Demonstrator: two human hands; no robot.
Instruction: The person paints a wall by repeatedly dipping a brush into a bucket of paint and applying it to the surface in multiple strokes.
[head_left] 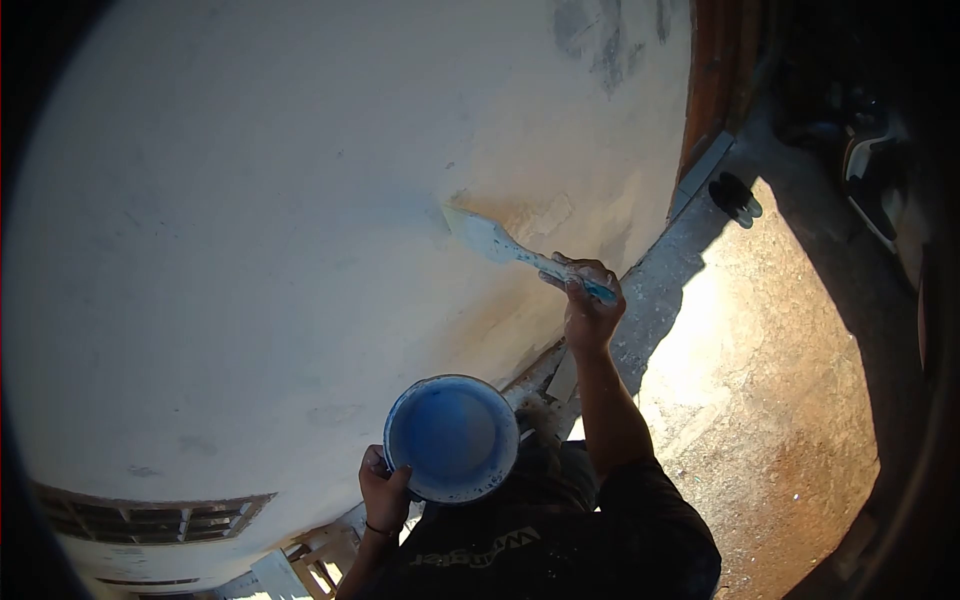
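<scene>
My right hand (pixel 594 298) is closed around the blue handle of a wide paintbrush (pixel 487 238). Pale smears coat the brush, and its tip meets the whitish wall (pixel 300 250) beside a yellowish, uneven patch (pixel 535 220). Lower down, my left hand (pixel 384 488) grips a round blue bucket (pixel 452 438) at its rim, thumb over the edge. The bucket is held up in front of my body, its mouth facing me. Blue shows inside it; how much it contains I cannot make out.
A wooden frame (pixel 705 85) borders the wall at upper right. On the ground nearby stands a pair of dark shoes (pixel 735 198). Bright sunlight falls across the rough floor (pixel 760 420) to the right. A barred window opening (pixel 150 516) is at lower left.
</scene>
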